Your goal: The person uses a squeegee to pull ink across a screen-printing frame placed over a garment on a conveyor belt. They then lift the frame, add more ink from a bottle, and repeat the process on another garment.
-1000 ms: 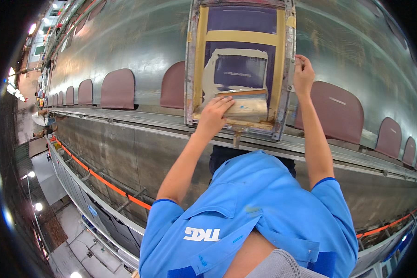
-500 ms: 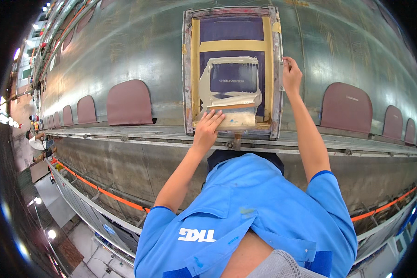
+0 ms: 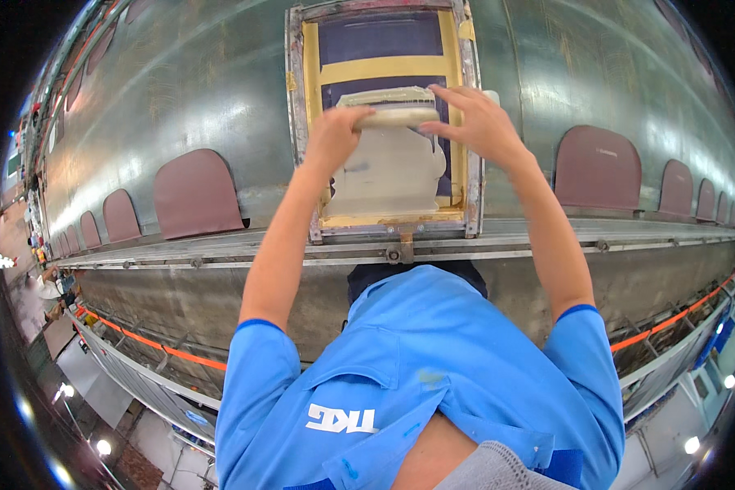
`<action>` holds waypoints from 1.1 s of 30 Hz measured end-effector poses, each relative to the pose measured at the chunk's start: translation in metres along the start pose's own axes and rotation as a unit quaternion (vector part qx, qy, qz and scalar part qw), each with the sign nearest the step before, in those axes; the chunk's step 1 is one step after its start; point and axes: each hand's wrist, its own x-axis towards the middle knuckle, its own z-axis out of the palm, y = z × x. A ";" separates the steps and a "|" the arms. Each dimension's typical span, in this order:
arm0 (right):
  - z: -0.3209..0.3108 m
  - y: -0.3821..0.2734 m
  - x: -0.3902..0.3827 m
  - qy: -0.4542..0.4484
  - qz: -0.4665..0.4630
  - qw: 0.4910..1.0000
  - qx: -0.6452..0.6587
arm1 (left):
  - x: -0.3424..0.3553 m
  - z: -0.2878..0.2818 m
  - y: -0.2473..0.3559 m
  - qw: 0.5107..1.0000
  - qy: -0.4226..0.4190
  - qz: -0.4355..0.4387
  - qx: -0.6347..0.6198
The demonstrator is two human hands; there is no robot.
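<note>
A pale screen-printing squeegee (image 3: 397,118) lies across the far part of the printing screen (image 3: 300,106), behind a bank of grey ink (image 3: 388,95). My left hand (image 3: 335,137) is closed on its left end, slightly smeared by motion. At the right end, my right hand (image 3: 482,122) straddles the squeegee, thumb on the near side and fingers on the far side. Smooth grey ink (image 3: 384,175) coats the mesh between the squeegee and the screen's near edge. Yellow tape (image 3: 384,69) crosses the dark purple mesh beyond.
The screen rests on a long metal table with a rail (image 3: 220,255) along its near edge. Maroon rounded panels lie in a row on both sides, one at left (image 3: 196,194) and one at right (image 3: 598,168). An orange strip (image 3: 171,347) runs behind me at left.
My left hand has moved the squeegee from the screen's near end to its far part, spreading ink over the mesh. My right hand has left the frame's right side for the squeegee.
</note>
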 end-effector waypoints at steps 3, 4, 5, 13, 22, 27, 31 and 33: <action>0.016 -0.018 0.009 -0.085 0.024 0.995 0.053 | 0.020 0.001 0.001 0.998 0.031 0.051 0.008; 0.023 -0.023 0.004 -0.066 0.030 0.996 0.056 | 0.019 0.006 0.003 0.999 0.024 0.041 0.016; 0.031 -0.027 0.000 -0.060 0.052 0.995 0.053 | 0.007 0.012 0.006 0.999 0.027 0.037 0.021; 0.046 -0.058 -0.081 -0.024 0.022 0.993 0.117 | -0.080 0.024 0.024 0.998 0.036 0.051 0.031; 0.049 -0.010 0.004 0.005 0.022 0.992 0.122 | 0.014 0.013 -0.004 0.997 0.024 0.051 0.053; 0.061 -0.046 -0.078 -0.024 0.028 0.990 0.139 | -0.066 0.026 0.022 0.997 0.026 0.065 0.041; 0.048 -0.044 -0.100 -0.060 0.026 0.974 0.215 | -0.090 0.022 0.028 0.997 0.005 0.067 0.039; 0.038 -0.015 -0.090 -0.121 0.152 0.901 0.389 | -0.074 0.016 0.019 0.999 -0.042 0.027 -0.016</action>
